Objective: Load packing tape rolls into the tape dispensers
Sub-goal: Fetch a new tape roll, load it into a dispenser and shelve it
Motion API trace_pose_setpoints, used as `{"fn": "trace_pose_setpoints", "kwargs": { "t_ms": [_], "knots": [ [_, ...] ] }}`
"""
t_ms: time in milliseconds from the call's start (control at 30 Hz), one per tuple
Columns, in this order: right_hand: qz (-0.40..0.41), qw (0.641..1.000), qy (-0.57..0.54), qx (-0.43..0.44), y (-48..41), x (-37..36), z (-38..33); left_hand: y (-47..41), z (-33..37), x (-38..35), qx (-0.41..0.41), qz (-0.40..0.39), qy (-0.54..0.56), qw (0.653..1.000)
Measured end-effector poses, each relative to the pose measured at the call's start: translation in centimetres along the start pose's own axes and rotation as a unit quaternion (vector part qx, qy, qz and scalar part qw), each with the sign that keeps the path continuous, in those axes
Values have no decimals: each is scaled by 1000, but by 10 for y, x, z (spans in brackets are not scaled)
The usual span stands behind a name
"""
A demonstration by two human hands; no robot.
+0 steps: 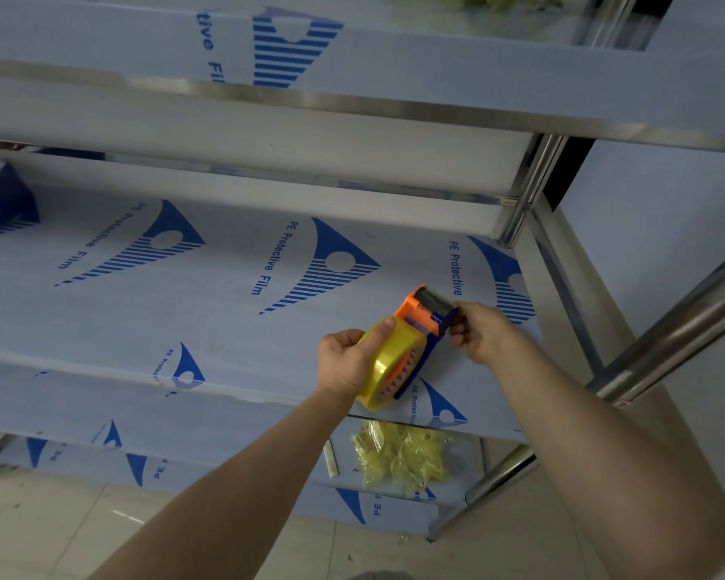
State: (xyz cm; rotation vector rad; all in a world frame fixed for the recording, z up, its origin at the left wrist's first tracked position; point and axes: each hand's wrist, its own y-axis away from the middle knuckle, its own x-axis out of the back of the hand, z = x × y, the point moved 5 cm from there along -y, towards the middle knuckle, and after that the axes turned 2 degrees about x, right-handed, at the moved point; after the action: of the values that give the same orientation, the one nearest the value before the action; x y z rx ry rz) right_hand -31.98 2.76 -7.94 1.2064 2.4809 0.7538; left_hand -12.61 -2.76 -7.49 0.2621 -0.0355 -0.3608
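A yellowish clear tape roll (388, 370) sits in an orange and blue tape dispenser (420, 324), held just above the film-covered shelf (210, 311) near its right end. My left hand (350, 362) grips the roll, thumb across its top. My right hand (480, 330) pinches the blue front end of the dispenser beside the black roller (436, 299). Whether a tape end lies between those fingers is hidden.
A steel rack post (528, 190) and slanted tubes (670, 332) stand close on the right. The upper shelf edge (352, 98) overhangs the work area. Crumpled yellowish film scraps (402, 456) lie on the lower shelf. A dark blue object (3, 198) sits at the far left.
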Motion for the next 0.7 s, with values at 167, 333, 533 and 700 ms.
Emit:
{"fn": "trace_pose_setpoints", "kwargs": {
  "t_ms": [167, 333, 533, 700],
  "knots": [
    [-108, 986, -54, -112, 11, -18, 37, 2, -2, 3, -4, 11, 24, 1000],
    [-94, 991, -51, -81, 10, -13, 38, 4, -2, 3, -11, -1, 18, 1000],
    [-66, 988, 41, 133, 17, -12, -25, 5, -2, 1, -14, -6, 10, 1000],
    [-58, 990, 23, 128, 18, -24, -24, 5, -2, 0, -20, 6, 12, 1000]
  ]
}}
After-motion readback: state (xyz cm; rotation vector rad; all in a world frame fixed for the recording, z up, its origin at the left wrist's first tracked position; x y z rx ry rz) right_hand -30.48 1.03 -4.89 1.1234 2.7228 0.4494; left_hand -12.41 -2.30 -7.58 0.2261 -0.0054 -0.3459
